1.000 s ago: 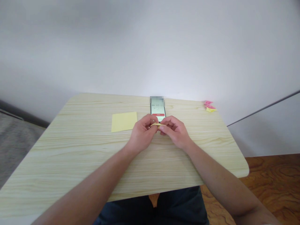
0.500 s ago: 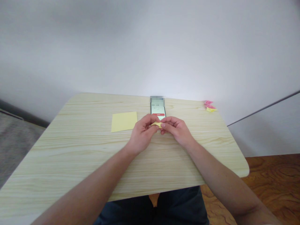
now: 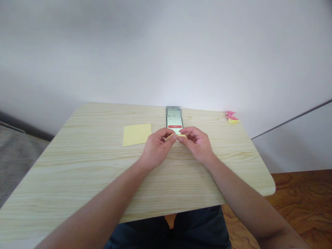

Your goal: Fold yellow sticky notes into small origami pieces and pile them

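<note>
Between both hands [image 3: 157,147] [image 3: 199,143], yellow paper [image 3: 182,135], pinched

Two hands [image 3: 156,148] [image 3: 198,145], one held yellow paper [image 3: 182,135], one flat yellow paper [image 3: 137,135] at 9 o'clock, one phone [image 3: 174,121] at 12, one pink-and-yellow paper bunch [image 3: 232,118] at 2.

phone [image 3: 174,121] on table [image 3: 77,159], near pale wall [image 3: 166,52]
</note>
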Tool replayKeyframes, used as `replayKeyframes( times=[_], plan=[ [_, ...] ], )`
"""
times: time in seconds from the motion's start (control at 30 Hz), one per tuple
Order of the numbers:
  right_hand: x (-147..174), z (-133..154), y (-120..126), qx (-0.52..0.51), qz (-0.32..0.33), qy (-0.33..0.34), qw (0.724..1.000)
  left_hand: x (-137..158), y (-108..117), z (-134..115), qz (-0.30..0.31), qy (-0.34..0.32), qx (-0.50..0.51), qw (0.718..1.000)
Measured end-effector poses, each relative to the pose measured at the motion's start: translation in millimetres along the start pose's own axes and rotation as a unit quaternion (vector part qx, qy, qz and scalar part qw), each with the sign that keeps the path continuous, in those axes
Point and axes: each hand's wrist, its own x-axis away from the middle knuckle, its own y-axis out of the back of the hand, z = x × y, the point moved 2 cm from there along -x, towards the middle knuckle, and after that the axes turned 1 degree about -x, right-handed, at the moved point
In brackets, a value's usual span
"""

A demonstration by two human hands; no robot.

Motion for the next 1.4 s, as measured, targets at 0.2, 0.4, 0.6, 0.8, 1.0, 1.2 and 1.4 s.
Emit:
replayKeyframes(
  times=[0.2,0.4,0.6,0.8,1.0,1.2,1.4],
  plan=[
    [-3.2,-1.5,4.8,-0.041,0.007,-0.042,0.998,1.1,-0.2,-4.8,-0.005,-0.003,0.002,1.0],
    [-3.4,1.3,5.9,-0.04,0.005,-0.029,0.999,1.4,-1.1,-2.5,-0.001,-0.004,0.023,1.0],
    [-3.3,3.2,6.4,-0.029,-0.004,-0.015,0.999,1.4,-1.6,0.3,0.002,-0.008,0.056,0.998],
    [-3.2,3.7,6.9,-0.044,0.003,-0.016,0.999,0.5,-1.0,-0.3,0.003,-0.006,0.079,0.997],
    [-2.9,2.7,9.5,-0.036,0.017,-0.029,0.999,0.2,0.1,-2.7,0.003,-0.006,0.105,0.994],
    [-3.4,1.7,10.5,-0.053,0.026,-0.03,0.998,-1.0,1.0,-1.9,0.008,-0.003,0.118,0.993],
    [-3.3,1.8,9.4,-0.022,0.018,-0.006,1.0,-0.3,1.7,-1.5,0.005,-0.019,0.07,0.997]
  ],
)
